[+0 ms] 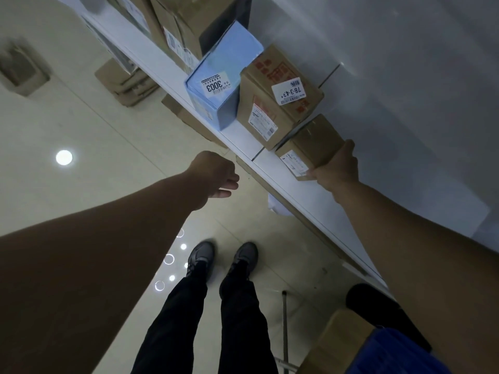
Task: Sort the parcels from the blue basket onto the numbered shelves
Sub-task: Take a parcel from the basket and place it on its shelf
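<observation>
My right hand [336, 168] grips a small brown cardboard parcel [313, 147] with a white label, which rests on the white shelf [272, 168] beside a larger brown box. My left hand [216, 175] hangs over the floor in front of the shelf edge, fingers loosely curled, holding nothing. The blue basket [399, 352] shows at the bottom right corner, with a brown parcel [334, 344] beside or in it.
On the shelf stand a brown box labelled 78-3-4 [280, 98], a light blue box labelled 3003 [218, 85] and more cartons [183, 25] further along. Flat cardboard [124, 82] lies on the floor below. My legs and shoes [224, 260] stand on pale tiles.
</observation>
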